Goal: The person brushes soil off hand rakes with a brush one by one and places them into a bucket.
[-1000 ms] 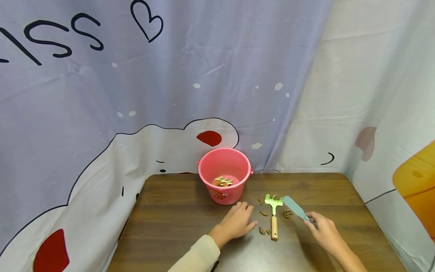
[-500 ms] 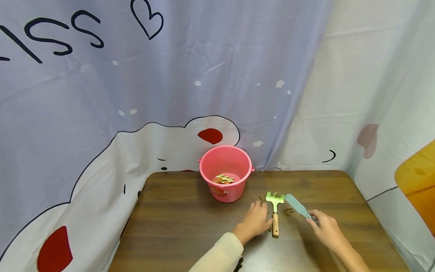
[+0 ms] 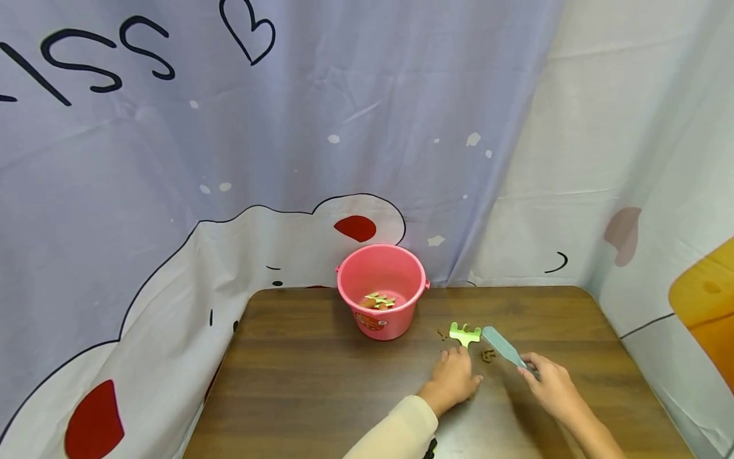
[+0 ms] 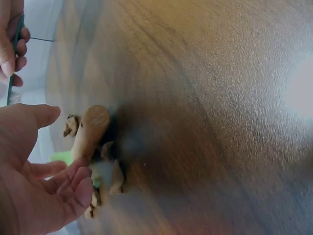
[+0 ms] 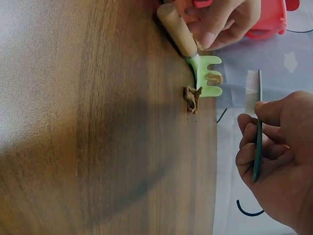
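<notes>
A small hand rake with a light green head [image 3: 466, 333] and a wooden handle [image 4: 93, 127] lies on the table. My left hand [image 3: 453, 376] is over the handle, hiding it in the head view. In the left wrist view, its thumb stands apart and the fingertips reach the handle's side, not wrapped around it. My right hand [image 3: 550, 386] pinches a flat teal spatula-like tool [image 3: 501, 346] between thumb and fingers, its blade pointing toward the rake head. Dry brown curled pieces lie around the rake, one [image 5: 192, 99] beside its tines and another [image 4: 117, 178] by the left fingertips.
A pink bucket [image 3: 395, 324] stands at the table's back edge, with yellow-green and brownish things [image 3: 380, 301] inside. The brown wooden table [image 3: 298, 382] meets a printed curtain [image 3: 298, 127] behind and at the sides.
My left hand has moved right from beside the bucket, across the brown pieces, to over the rake's handle. My right hand and the teal tool have stayed nearly in place.
</notes>
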### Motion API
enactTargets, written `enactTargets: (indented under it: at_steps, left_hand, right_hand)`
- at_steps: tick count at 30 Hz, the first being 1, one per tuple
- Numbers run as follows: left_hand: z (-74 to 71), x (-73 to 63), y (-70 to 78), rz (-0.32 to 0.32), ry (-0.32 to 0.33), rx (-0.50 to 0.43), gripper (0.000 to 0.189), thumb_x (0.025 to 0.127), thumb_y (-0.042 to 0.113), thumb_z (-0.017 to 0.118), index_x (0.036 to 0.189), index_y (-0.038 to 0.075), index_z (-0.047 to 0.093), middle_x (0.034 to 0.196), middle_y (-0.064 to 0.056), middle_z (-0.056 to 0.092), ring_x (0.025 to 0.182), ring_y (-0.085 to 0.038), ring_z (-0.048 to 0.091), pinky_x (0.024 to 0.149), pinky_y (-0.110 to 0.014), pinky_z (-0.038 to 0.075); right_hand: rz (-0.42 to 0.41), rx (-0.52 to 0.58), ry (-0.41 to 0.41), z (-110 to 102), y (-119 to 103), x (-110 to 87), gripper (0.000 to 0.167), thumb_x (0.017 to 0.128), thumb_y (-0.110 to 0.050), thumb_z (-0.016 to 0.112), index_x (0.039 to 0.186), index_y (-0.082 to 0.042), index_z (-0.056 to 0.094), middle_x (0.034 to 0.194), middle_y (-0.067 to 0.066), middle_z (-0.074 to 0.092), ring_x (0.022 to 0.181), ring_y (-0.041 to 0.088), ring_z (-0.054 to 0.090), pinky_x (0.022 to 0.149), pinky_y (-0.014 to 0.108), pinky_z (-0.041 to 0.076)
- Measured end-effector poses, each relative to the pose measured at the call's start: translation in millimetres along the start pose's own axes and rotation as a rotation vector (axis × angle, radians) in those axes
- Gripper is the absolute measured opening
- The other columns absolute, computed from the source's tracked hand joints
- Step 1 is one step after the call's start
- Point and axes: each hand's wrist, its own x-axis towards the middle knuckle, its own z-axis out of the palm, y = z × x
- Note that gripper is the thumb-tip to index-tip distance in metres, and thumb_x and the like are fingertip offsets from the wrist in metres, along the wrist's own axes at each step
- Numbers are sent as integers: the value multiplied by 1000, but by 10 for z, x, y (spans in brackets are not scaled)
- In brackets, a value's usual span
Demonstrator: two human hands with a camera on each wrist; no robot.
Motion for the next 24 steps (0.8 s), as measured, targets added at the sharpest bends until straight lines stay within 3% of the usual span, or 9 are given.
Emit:
enactTargets:
  at_steps: [13, 20, 24]
  left_hand:
    - [153, 56, 109, -67, 56, 52, 48, 80, 41, 84, 109, 12, 59, 95, -5, 67, 92, -19, 66, 78, -33, 55]
    - [163, 97, 91, -123, 120, -43, 36, 77, 22, 82, 96, 11, 54, 86, -10, 65, 76, -24, 69, 69, -34, 56]
    - [133, 116, 67, -139, 114, -67, 34, 76, 20, 82, 93, 10, 54, 84, -11, 63, 74, -25, 68, 67, -35, 55]
  right_hand:
    - [23, 7, 3, 18, 24, -48, 20, 90, -6, 75, 108, 3, 70, 95, 13, 75, 89, 33, 73, 74, 49, 59]
    - [39, 11, 11, 64, 9, -27, 21, 90, -6, 76, 109, 2, 70, 96, 14, 76, 90, 34, 73, 74, 51, 57]
    - [47, 17, 7, 88, 8, -15, 21, 91, -7, 75, 109, 2, 71, 96, 14, 76, 90, 34, 73, 76, 51, 57]
